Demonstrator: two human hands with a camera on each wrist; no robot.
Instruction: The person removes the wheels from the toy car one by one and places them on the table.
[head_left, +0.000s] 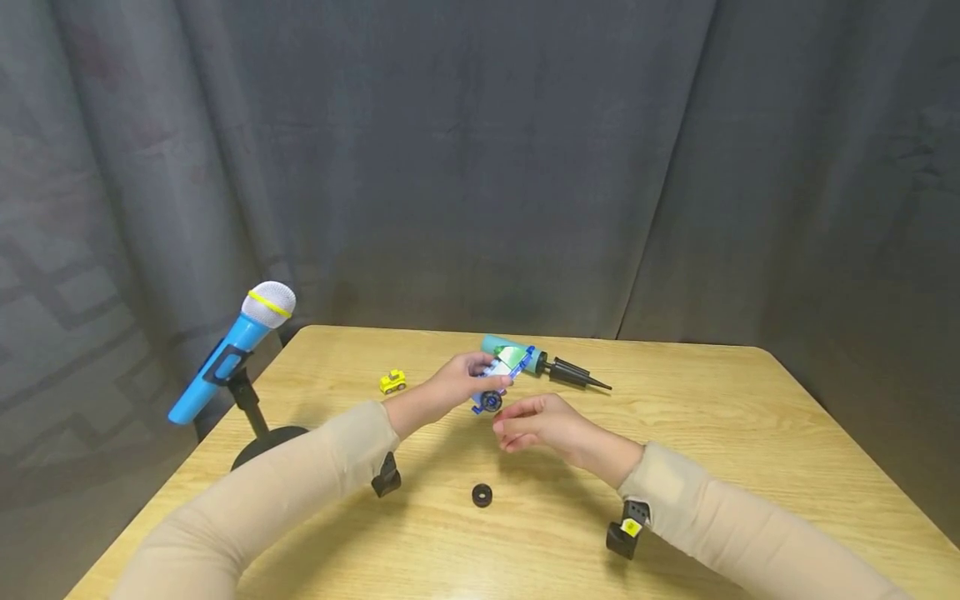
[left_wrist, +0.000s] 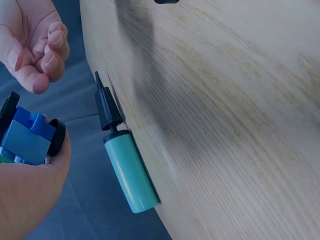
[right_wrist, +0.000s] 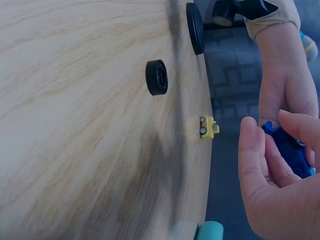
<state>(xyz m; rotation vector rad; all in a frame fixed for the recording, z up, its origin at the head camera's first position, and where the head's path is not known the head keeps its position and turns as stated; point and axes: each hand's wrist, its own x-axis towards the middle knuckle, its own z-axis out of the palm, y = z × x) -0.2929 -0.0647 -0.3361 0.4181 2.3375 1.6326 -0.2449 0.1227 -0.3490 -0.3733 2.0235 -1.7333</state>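
My left hand (head_left: 455, 386) grips a blue toy vehicle (head_left: 492, 389) above the table, thumb and fingers round its sides. It has black wheels, blue blocks and a green and white part; the left wrist view shows its blue end (left_wrist: 29, 135). Close beside the vehicle is my right hand (head_left: 546, 427), its fingers loosely bent and nothing visible between them. From the right wrist, the thumb stands apart from the fingers (right_wrist: 250, 155). On the table below the hands lies a loose black wheel (head_left: 482, 495), a ring with a hole through its middle.
A turquoise hand pump (head_left: 570, 372) with a black nozzle lies behind the hands. Left of it stands a small yellow toy car (head_left: 392, 382). A blue toy microphone (head_left: 232, 346) leans on a black stand (head_left: 258, 417) at the table's left side. Grey curtains (head_left: 480, 167) hang behind.
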